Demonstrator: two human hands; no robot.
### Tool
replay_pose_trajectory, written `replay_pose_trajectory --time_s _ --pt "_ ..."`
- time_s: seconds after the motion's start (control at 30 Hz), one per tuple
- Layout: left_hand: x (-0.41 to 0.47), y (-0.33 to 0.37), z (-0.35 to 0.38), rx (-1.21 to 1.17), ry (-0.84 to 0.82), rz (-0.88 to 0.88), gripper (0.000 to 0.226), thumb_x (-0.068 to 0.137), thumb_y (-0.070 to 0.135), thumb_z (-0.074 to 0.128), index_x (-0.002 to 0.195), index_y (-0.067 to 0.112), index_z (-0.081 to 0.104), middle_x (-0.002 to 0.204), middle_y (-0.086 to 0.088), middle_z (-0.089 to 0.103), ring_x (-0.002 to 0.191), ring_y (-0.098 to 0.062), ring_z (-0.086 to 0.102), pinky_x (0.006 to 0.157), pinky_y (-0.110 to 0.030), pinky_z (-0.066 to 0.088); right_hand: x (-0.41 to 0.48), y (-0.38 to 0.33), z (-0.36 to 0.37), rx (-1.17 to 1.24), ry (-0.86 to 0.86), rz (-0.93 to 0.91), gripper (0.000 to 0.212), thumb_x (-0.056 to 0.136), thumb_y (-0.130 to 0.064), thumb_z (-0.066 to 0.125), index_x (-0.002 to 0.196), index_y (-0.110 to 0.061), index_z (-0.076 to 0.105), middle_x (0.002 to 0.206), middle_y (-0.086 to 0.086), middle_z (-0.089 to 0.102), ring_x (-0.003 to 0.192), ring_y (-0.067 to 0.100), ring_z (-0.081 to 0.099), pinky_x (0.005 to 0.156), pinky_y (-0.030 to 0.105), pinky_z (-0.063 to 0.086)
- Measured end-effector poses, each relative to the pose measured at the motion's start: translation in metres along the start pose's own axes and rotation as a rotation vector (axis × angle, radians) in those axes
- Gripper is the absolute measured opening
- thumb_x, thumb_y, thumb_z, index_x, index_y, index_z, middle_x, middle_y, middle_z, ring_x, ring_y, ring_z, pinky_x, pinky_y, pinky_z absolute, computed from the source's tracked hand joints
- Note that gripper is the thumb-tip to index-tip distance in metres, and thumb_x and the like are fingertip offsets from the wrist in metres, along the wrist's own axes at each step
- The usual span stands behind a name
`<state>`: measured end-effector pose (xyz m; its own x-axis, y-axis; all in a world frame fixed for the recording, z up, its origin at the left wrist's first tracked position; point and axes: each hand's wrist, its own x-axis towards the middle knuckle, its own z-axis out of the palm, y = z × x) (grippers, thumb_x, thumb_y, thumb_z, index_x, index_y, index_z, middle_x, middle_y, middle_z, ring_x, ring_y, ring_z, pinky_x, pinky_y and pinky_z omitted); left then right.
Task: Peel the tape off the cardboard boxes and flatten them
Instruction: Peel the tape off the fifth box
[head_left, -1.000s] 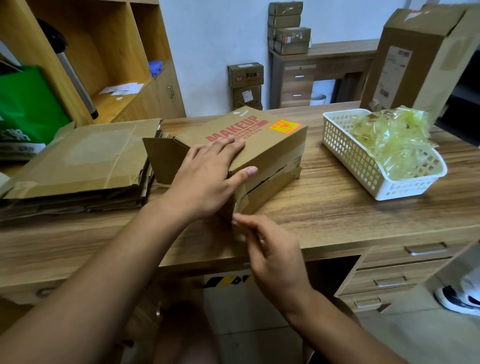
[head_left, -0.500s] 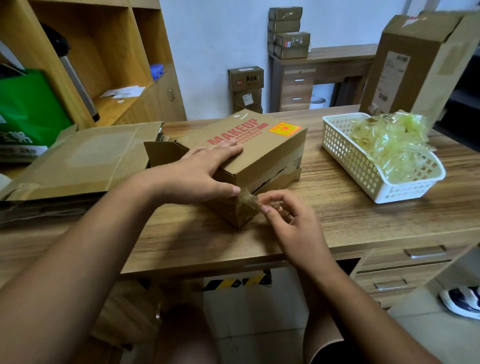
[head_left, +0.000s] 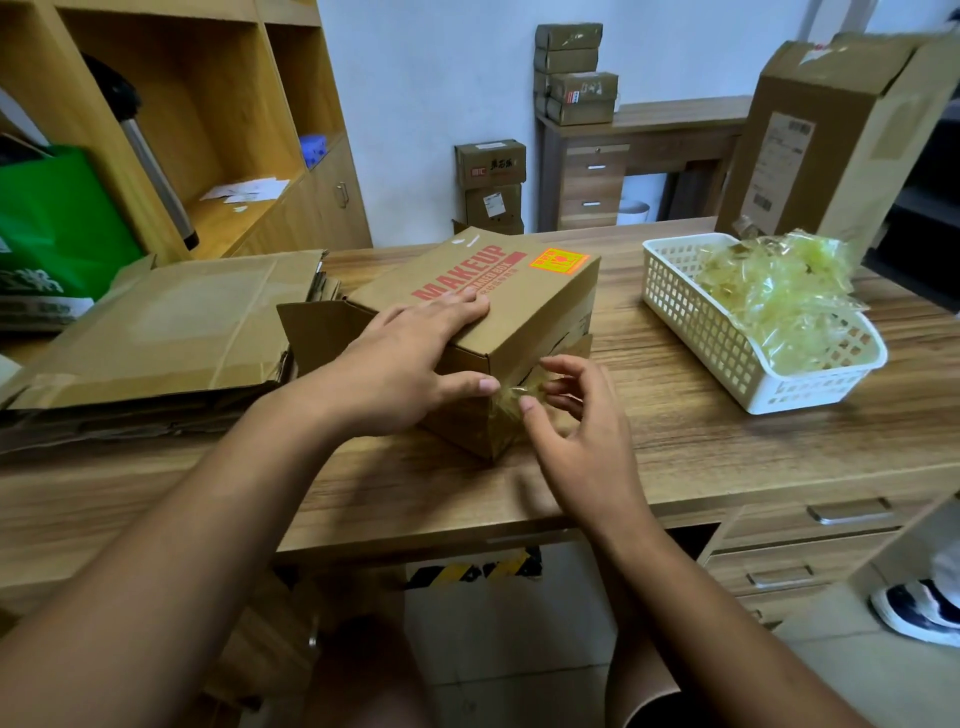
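Box: a brown box (head_left: 524, 306) with red "MAKEUP" print is set on the desk (head_left: 701, 441), in the middle, with one corner turned toward the person.
Tape: a clear strip of tape (head_left: 508, 410) is stuck down the near corner of the box. Its loose top end is lifted a little off the cardboard.
Left hand: the left hand (head_left: 405, 364) is laid flat on top of the box with the fingers straight. The thumb is pressed on the near side, just beside the loose tape end. Nothing is gripped by it.
Right hand: the right hand (head_left: 576, 431) is held at the near corner, right of the left thumb. The loose tape end is pinched between its thumb and curled fingers.
Basket: a white basket (head_left: 727, 358) full of crumpled old tape is set to the right, well apart from the box.
Flat boxes: a pile of flat boxes (head_left: 171, 332) is laid to the left, touching the box's open flap.
Tall box: a tall box (head_left: 831, 135) is stood behind the basket.
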<state>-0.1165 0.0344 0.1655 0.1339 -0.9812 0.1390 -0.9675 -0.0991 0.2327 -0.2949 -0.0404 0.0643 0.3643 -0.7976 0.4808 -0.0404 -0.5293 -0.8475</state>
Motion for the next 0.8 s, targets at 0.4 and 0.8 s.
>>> replay_pose_trajectory --time_s 0.4,0.8 --pt "0.003 0.006 0.004 0.060 0.075 -0.038 0.086 0.079 0.071 0.058 0.153 0.040 0.029 0.162 0.015 0.026 0.147 -0.006 0.020 0.116 -0.030 0.010 0.002 -0.005 0.000 -0.067 0.038 -0.142 0.011 0.091 -0.009 0.073 0.088 -0.017 0.067 0.100 -0.005 0.065 0.098 0.008 0.065 0.082 0.034 0.057" --pt "0.009 0.015 0.009 0.123 0.099 -0.069 0.089 0.074 0.080 0.047 0.151 0.040 0.032 0.156 0.012 0.035 0.143 -0.013 0.027 0.115 -0.037 0.016 -0.032 -0.008 -0.006 0.058 0.036 -0.205 0.006 0.094 -0.005 0.066 0.095 -0.011 0.065 0.103 -0.006 0.068 0.102 0.009 0.067 0.081 0.025 0.057"
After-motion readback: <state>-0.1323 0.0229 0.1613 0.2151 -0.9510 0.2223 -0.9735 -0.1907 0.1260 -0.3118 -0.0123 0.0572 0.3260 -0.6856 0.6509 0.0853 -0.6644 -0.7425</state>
